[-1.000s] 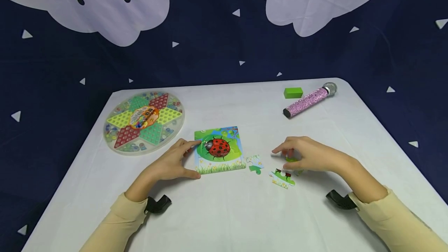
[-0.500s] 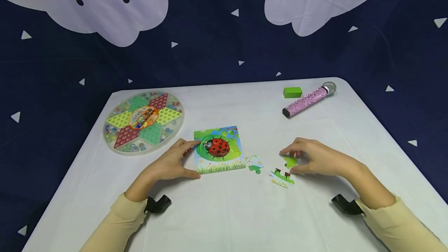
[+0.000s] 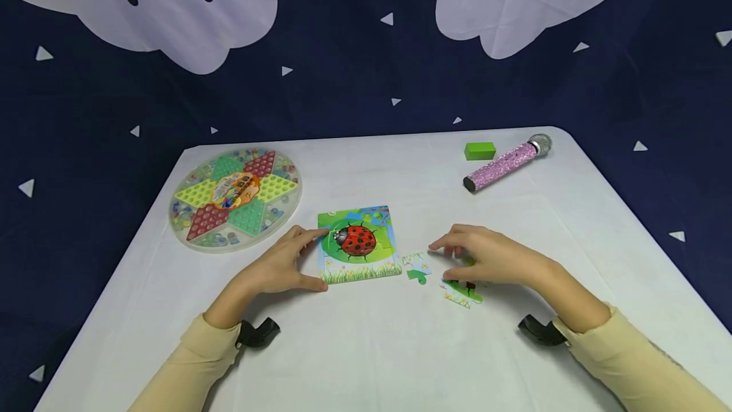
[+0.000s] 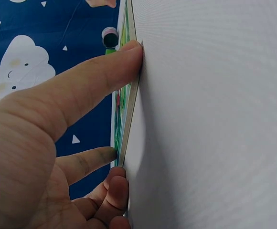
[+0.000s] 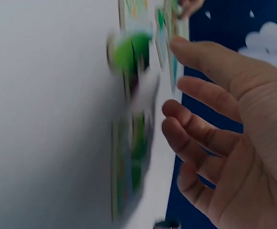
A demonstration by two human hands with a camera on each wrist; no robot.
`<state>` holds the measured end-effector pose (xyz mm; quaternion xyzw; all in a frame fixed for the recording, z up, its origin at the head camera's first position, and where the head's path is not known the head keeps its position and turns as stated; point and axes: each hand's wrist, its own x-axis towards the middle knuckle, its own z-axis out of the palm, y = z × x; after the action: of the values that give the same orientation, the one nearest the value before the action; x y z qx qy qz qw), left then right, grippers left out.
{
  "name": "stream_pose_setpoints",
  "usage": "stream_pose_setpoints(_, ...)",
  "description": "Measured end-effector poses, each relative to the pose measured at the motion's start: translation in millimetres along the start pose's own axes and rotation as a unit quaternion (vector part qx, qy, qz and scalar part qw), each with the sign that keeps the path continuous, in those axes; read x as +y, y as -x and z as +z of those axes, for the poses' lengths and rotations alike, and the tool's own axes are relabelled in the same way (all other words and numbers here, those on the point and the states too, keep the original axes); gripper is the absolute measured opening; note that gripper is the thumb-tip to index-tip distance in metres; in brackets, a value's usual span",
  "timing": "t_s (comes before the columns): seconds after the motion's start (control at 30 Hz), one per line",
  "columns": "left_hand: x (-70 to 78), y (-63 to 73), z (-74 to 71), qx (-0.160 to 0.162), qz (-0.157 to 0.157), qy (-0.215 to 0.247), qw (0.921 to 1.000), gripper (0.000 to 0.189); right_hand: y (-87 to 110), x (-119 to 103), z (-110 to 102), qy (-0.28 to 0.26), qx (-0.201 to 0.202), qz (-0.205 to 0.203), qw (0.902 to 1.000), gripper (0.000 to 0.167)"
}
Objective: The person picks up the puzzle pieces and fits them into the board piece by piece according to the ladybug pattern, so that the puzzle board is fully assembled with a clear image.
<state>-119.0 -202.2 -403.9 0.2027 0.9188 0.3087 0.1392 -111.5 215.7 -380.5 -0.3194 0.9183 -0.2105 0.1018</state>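
Note:
A square board with a ladybug picture (image 3: 357, 243) lies flat on the white table. My left hand (image 3: 277, 267) rests at its left side, index fingertip at the left edge and thumb near the lower left corner; the left wrist view shows the thumb (image 4: 95, 81) against the board's edge. My right hand (image 3: 494, 258) hovers over loose puzzle pieces, fingers spread and nothing between them. One puzzle piece with white and green (image 3: 418, 267) lies just right of the board. Another puzzle piece (image 3: 462, 295) is below the right thumb, and a green one is mostly hidden behind that hand.
A round Chinese checkers board (image 3: 234, 199) with glass marbles lies at the back left. At the back right are a green block (image 3: 480, 151) and a pink glittery microphone (image 3: 506, 165). A dark blue cloth with clouds (image 3: 343, 100) hangs behind the table.
My right hand first drew back to the right, then moved left over the puzzle pieces, covering more of the green one. The left hand and the ladybug board have stayed put.

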Motion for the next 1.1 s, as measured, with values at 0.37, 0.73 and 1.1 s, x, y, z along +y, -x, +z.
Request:
stream_pose_setpoints(0.37, 0.9, 1.0, 0.0, -0.001, -0.002, 0.000, 1.0000, 0.108, -25.0, -33, 23, 0.063, 0.041, 0.002, 0.9972, 0.055)
stream_pose_setpoints(0.73, 0.4, 0.6, 0.2, -0.002, -0.006, -0.004, 1.0000, 0.108, -33.0, -31, 23, 0.057, 0.034, 0.018, 0.9976, 0.046)
stream_pose_setpoints(1.1, 0.0, 0.3, 1.3, -0.001, -0.006, -0.005, 1.0000, 0.108, -34.5, -26, 17, 0.027, 0.016, 0.015, 0.9994, 0.051)
